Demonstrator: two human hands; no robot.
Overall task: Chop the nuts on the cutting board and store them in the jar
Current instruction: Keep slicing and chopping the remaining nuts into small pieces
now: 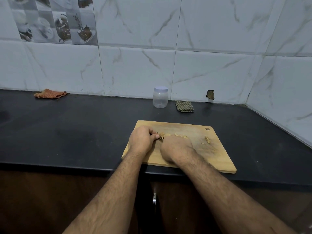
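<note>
A cutting board (182,149) lies at the counter's (67,132) near edge, nuts (175,135) on it; a jar (160,97) stands behind, cloth (184,106) just right.

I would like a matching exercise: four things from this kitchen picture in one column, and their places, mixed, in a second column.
Things:
1. jar
2. orange cloth
3. green checked cloth
4. nuts

Places:
A. on the cutting board
B. far left of the counter, by the wall
C. just right of the jar
D. behind the board, lid on

Pairs: 1-D, 2-B, 3-C, 4-A
</note>
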